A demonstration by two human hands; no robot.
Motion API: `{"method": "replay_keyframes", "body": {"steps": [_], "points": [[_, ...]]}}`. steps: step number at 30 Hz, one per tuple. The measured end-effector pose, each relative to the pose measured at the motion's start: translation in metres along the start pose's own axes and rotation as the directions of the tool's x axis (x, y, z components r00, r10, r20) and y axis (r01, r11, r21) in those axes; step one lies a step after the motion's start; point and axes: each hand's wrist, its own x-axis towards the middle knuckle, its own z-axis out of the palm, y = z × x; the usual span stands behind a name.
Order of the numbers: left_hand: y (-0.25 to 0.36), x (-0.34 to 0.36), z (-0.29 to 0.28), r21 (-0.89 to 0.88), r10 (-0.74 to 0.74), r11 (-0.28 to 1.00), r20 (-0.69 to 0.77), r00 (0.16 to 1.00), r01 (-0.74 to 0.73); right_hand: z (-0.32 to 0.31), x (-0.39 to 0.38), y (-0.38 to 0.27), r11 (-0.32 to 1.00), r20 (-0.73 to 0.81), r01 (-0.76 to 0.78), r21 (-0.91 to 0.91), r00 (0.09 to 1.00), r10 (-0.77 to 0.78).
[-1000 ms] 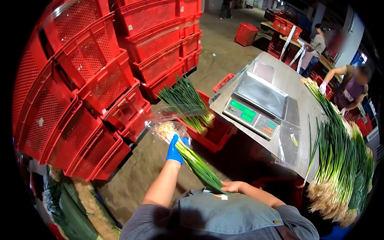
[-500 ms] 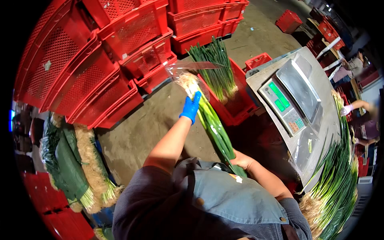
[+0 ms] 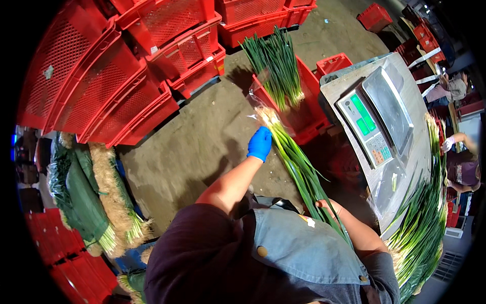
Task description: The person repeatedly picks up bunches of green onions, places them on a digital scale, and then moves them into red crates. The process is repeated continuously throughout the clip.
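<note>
A long bunch of green onions (image 3: 296,164) slants across in front of me, with pale roots at the far end and dark leaves near my apron. My left hand (image 3: 259,145), in a blue glove, is closed at the bunch's left side just below the roots. Clear plastic film (image 3: 258,96) shows around and beyond the root end; how far it covers the stalks is hard to tell. Bare, my right hand (image 3: 330,209) grips the leafy end, its fingers partly hidden by leaves. More green onions (image 3: 278,68) stand in a red crate (image 3: 318,104) beyond the bunch.
Stacked red crates (image 3: 172,45) rise at the left. A digital scale (image 3: 365,126) sits on the table (image 3: 405,202) at right, near a green onion pile (image 3: 420,223). Wrapped bundles (image 3: 86,195) lie at lower left. A co-worker's gloved hand (image 3: 447,144) is at far right.
My left hand has shifted right and nearer, its fingers no longer lying across the stalks. The root end came nearer too; the leaves now hang looser. My right hand moved slightly right.
</note>
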Motion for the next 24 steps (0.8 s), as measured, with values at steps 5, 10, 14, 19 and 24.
{"method": "replay_keyframes", "body": {"steps": [5,10,14,19,24], "points": [[0.021,0.000,0.016,0.095,0.229,0.964,0.177,0.957,-0.248,-0.023,-0.001,0.012,0.995,-0.080,-0.032,0.091,0.996,0.040],[0.021,-0.026,0.001,0.090,0.270,0.947,0.299,0.916,-0.308,-0.038,-0.006,0.021,0.987,-0.079,0.014,0.161,0.997,-0.001],[0.013,-0.069,-0.007,0.252,-0.048,0.964,0.491,0.870,-0.089,-0.038,0.011,0.012,0.989,0.016,-0.058,0.133,0.998,0.057],[0.000,-0.089,0.001,0.102,0.179,0.963,0.451,0.874,-0.250,-0.022,0.019,-0.010,0.985,0.000,-0.162,0.065,0.987,0.162],[-0.023,-0.066,-0.017,0.078,-0.118,0.992,0.346,0.931,0.097,-0.008,0.045,-0.035,0.956,-0.076,-0.056,-0.289,0.996,0.036]]}}
